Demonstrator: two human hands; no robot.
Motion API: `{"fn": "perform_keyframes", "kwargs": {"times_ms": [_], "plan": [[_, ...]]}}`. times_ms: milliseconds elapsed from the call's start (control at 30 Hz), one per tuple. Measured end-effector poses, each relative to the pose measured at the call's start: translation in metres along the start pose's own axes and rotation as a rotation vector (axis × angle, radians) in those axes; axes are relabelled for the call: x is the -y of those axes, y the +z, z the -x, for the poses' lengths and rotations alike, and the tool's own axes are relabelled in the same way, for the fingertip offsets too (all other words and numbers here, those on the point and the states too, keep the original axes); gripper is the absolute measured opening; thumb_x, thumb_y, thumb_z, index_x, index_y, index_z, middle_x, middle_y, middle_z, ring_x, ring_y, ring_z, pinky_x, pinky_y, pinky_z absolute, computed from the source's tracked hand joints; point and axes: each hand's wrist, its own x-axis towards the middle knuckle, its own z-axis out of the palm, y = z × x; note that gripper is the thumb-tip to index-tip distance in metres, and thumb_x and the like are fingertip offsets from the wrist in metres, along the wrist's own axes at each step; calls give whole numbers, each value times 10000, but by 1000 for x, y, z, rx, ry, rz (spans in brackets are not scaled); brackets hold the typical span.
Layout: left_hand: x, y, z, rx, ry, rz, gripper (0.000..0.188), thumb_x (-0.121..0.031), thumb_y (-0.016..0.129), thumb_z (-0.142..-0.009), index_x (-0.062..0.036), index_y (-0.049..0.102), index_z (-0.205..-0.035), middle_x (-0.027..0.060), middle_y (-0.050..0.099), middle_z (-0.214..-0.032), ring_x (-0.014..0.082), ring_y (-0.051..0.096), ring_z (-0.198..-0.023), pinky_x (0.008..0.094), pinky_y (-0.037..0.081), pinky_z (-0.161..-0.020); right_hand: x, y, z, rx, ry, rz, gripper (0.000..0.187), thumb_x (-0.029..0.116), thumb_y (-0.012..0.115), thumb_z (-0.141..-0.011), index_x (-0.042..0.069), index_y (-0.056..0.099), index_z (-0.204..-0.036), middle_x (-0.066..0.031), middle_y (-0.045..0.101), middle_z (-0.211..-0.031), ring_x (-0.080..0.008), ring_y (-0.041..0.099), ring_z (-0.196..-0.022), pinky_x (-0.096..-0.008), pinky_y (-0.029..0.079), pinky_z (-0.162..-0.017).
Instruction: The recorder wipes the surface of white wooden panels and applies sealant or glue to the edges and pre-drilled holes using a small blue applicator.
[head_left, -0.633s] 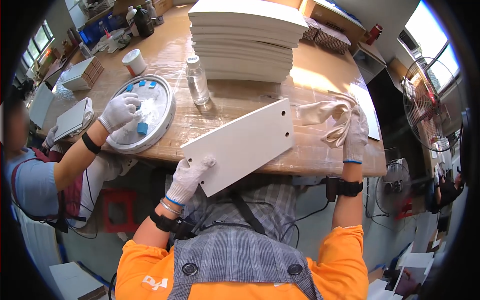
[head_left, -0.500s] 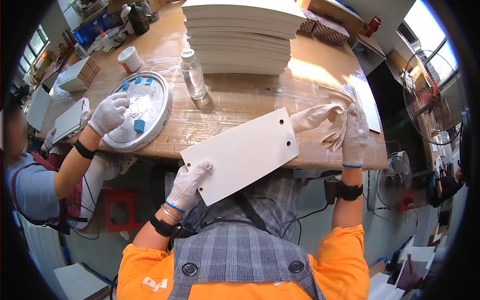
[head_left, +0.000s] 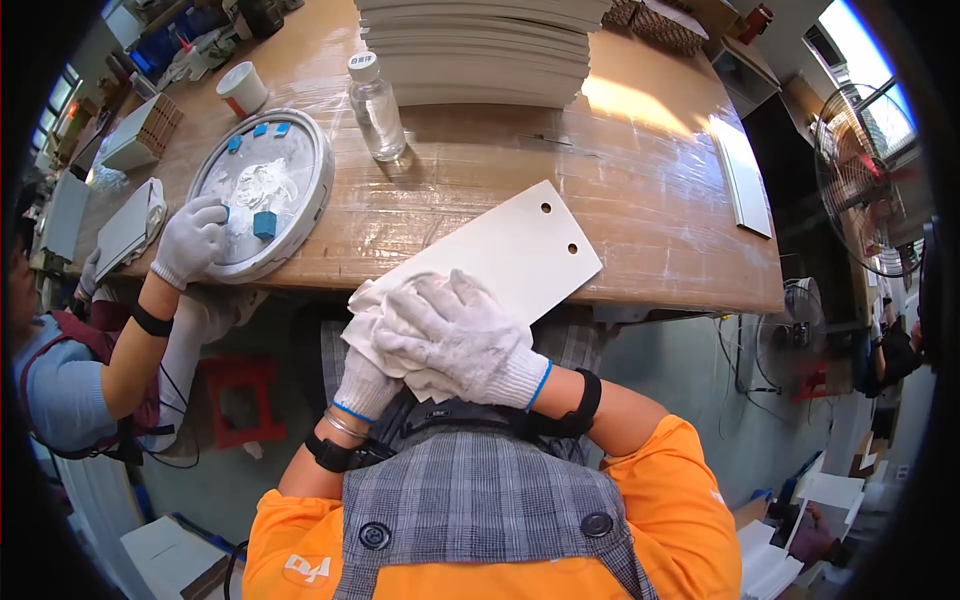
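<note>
White oblong panel (head_left: 522, 255) under crumpled cloth (head_left: 370, 322) and knit-gloved right hand (head_left: 462, 338).

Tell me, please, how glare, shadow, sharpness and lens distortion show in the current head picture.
Head view: sunlight glares on the table right of the white stack; the window is washed out; the bottle casts a small shadow; the right hand and cloth look fairly clear; black fisheye corners frame everything.
</note>
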Motion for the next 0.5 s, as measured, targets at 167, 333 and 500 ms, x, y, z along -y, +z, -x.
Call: {"fn": "perform_keyframes", "kwargs": {"times_ms": [167, 333, 500], "plan": [[-22, 13, -4, -218, -362, 766, 344, -128, 543, -965, 26, 488, -1267, 115, 599, -1173, 205, 613, -1081, 347, 527, -928, -127, 0, 64, -235, 608, 406, 490, 314, 608, -872, 143, 518, -1322, -161, 579, -1241, -341, 569, -1053, -413, 494, -891], [-15, 12, -16, -278, -380, 795, 339, -138, 585, -949, 20, 526, -1243, 85, 611, -1157, 180, 606, -1076, 313, 513, -932, -162, -49, 107, -357, 900, 543, 465, 260, 605, -893, 103, 536, -1325, -182, 641, -1103, -339, 627, -959, -427, 513, -824], [0, -3, -5, -122, -102, 150, 353, -201, 553, -970, -5, 521, -1261, 75, 615, -1152, 160, 605, -1039, 298, 501, -914, -16, -60, 24, -257, 235, 58, 577, 297, 648, -861, 157, 479, -1394, -214, 560, -1273, -366, 621, -1015, -423, 511, -894]]}}
